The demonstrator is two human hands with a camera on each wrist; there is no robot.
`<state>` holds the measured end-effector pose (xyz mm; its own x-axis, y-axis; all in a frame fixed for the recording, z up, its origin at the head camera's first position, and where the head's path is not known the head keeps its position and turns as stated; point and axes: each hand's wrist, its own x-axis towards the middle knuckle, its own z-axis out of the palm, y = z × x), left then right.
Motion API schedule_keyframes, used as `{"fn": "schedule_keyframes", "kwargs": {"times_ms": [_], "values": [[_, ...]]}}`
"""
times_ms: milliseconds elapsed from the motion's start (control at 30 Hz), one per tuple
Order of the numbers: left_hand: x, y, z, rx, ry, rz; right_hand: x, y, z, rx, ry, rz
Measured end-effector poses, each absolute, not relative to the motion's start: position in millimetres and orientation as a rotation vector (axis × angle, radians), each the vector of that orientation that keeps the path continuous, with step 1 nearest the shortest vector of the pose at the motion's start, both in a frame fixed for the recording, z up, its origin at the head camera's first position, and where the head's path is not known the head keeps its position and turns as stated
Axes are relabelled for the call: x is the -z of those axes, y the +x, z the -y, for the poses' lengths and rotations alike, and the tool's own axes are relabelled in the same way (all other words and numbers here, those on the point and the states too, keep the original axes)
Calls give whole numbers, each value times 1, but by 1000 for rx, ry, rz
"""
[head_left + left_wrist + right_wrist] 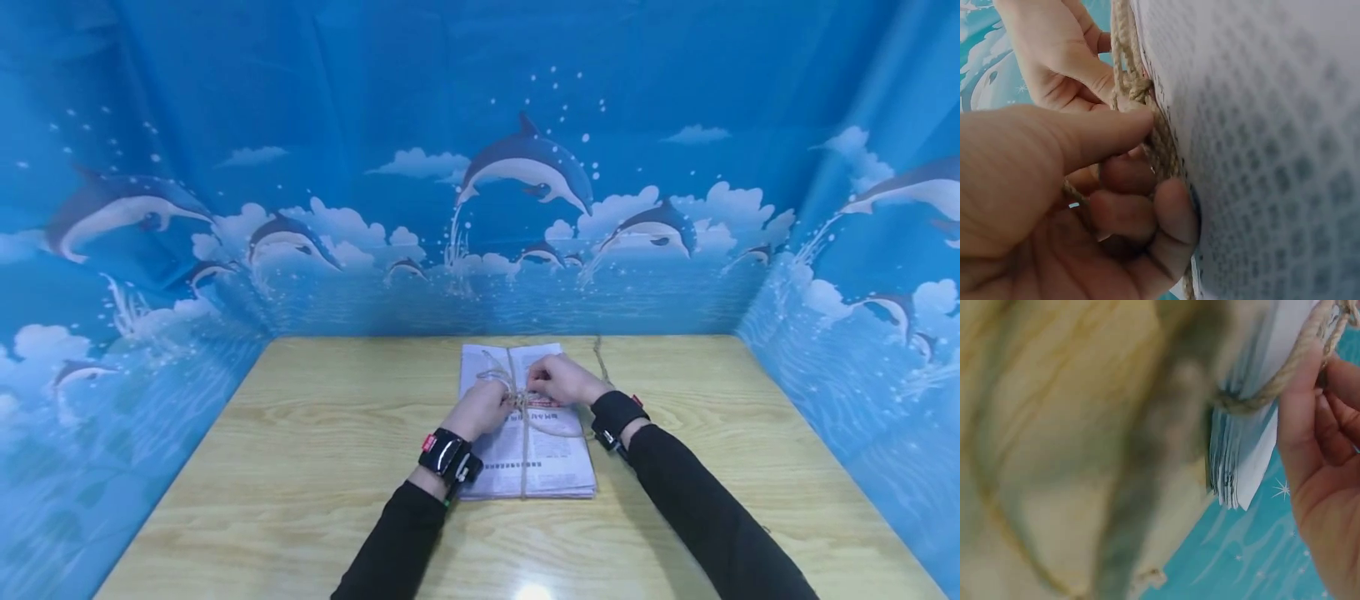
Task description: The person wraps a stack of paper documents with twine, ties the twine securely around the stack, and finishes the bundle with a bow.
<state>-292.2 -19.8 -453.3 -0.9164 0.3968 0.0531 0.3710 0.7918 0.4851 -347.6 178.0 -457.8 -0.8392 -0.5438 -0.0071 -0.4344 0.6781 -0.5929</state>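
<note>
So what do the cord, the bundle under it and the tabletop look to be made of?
The cord looks like coarse twisted natural fibre, probably jute: tan, fuzzy strands. The bundle is printed paper, likely newsprint: thin stacked sheets, matte, rows of text. The tabletop shows pale wood grain with a glossy reflection, perhaps laminate rather than solid wood.
</note>
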Motion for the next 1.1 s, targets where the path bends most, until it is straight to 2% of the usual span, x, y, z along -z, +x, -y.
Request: {"fn": "schedule_keyframes", "kwargs": {"times_ms": [133, 333, 433, 767, 1100], "values": [[456, -294, 18, -703, 636, -2930, 460, -348, -181, 857, -734, -2782], [460, -294, 18, -605, 723, -2954, 457, -346, -182, 665, -1094, -2737], [459, -294, 18, -578, 707, -2927, 455, -346, -182, 617, -1187, -2656], [454, -297, 10, -515, 638, -2821, 461, -355, -194, 715, -796, -2604], [452, -294, 15, -519, 816, -2776, 465, -351, -202, 1176, -452, -2478]]}}
